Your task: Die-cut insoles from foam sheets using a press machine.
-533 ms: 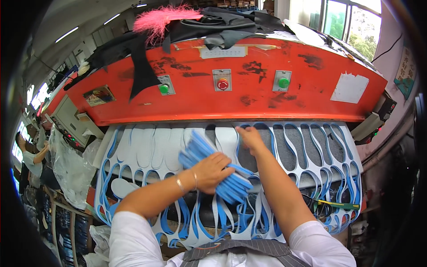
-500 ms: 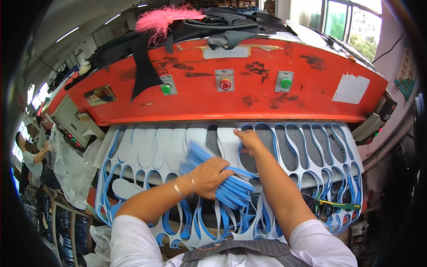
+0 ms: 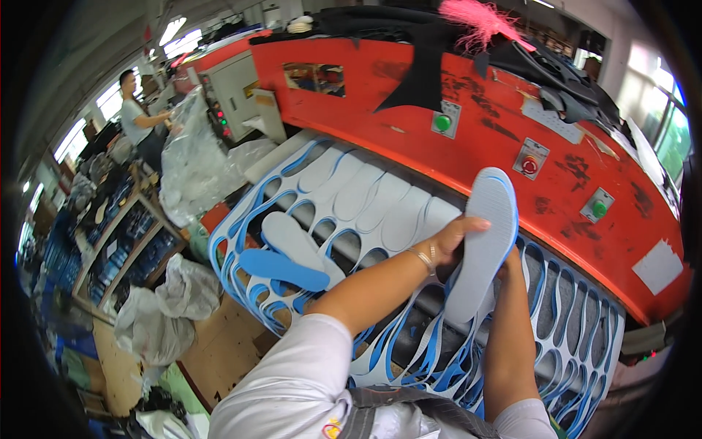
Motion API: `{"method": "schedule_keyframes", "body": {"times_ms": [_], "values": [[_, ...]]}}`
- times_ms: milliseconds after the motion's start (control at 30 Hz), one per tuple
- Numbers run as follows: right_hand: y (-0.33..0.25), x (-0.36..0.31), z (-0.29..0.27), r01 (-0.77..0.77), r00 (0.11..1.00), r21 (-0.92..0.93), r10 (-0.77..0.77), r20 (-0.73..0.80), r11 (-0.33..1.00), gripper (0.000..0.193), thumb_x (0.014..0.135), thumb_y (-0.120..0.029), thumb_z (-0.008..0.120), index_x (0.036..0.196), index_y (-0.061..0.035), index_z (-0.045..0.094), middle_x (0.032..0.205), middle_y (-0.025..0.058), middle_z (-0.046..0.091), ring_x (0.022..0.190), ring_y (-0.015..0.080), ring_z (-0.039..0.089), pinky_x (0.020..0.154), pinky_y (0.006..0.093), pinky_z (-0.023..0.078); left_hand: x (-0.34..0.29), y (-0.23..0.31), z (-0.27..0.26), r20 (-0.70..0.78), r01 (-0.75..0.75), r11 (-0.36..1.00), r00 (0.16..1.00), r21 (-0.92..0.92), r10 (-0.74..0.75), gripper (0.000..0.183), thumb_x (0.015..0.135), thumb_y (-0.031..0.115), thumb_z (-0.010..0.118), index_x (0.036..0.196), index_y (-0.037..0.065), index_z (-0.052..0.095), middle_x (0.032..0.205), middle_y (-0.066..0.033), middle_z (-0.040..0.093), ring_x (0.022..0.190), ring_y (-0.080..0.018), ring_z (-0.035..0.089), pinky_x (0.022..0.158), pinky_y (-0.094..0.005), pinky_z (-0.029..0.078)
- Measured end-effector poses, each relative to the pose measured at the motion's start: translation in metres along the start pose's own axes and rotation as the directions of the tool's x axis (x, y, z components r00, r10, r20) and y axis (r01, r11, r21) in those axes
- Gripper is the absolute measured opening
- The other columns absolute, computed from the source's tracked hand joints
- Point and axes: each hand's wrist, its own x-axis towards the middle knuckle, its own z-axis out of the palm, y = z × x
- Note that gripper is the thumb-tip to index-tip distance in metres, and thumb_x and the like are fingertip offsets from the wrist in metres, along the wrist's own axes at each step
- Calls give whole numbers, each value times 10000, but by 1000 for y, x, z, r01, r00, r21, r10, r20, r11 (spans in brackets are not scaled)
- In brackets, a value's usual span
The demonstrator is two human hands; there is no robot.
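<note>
A stack of shoe insoles (image 3: pixel 482 249) is held upright between my hands above the sheet, its white textured face toward me and a blue edge along its right side. My left hand (image 3: pixel 455 240) is closed on the stack's left edge, thumb across the white face. Behind the right edge, my right hand (image 3: pixel 510 262) grips the stack; its fingers are mostly hidden. Under my arms lies a white and blue foam sheet (image 3: pixel 409 358) with many insole-shaped holes. Some white cut insoles (image 3: pixel 358 194) still sit in its far rows. Leftward, a loose white insole (image 3: pixel 294 240) and a blue one (image 3: pixel 284 269) lie on it.
A red machine beam (image 3: pixel 497 124) with green and red buttons spans the far side, with black scraps (image 3: pixel 417 69) and pink fibres (image 3: pixel 486 25) on top. To the left are a clear plastic bag (image 3: pixel 191 157), a shelf rack (image 3: pixel 124 241) and a person (image 3: pixel 142 121) standing farther off.
My view has turned left. The insole stack has swung upright, white face toward me. My right hand has left the sheet's far row and joined my left hand at the stack.
</note>
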Motion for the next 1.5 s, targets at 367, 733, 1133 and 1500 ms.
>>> {"method": "schedule_keyframes", "body": {"times_ms": [367,733,1133,1500], "values": [[-9,9,-50,109,992,-460,-128,-11,881,368,877,-218,612,1155,22,624,1006,157,688,861,256,688,724,365,562,24,-43,35,-141,12,999,990,-52,-20,622,767,404,682,1234,17,544,1145,-149,628,1045,-266,605,952,-404,460],[-1,-15,-47,80,952,445,-200,230,892,373,897,-208,613,1186,21,564,1015,141,672,871,274,682,771,374,583,16,-60,73,-254,-145,982,952,121,172,687,747,355,707,1282,13,444,1153,-158,575,1083,-264,569,940,-415,470],[-20,-72,-44,-12,955,607,-172,243,795,368,938,-349,575,1147,-46,568,982,98,659,787,172,637,649,276,539,64,-63,109,-302,104,638,930,763,208,1185,461,366,860,1368,-138,287,1308,-290,481,1211,-356,499,1014,-353,405],[12,-40,-70,23,940,574,-213,266,819,342,947,-394,552,1082,-82,586,908,74,656,672,125,594,562,232,490,-78,-30,110,-176,-343,926,913,159,369,509,710,266,674,1135,6,568,1122,-103,584,1077,-193,557,933,-346,454]]}}
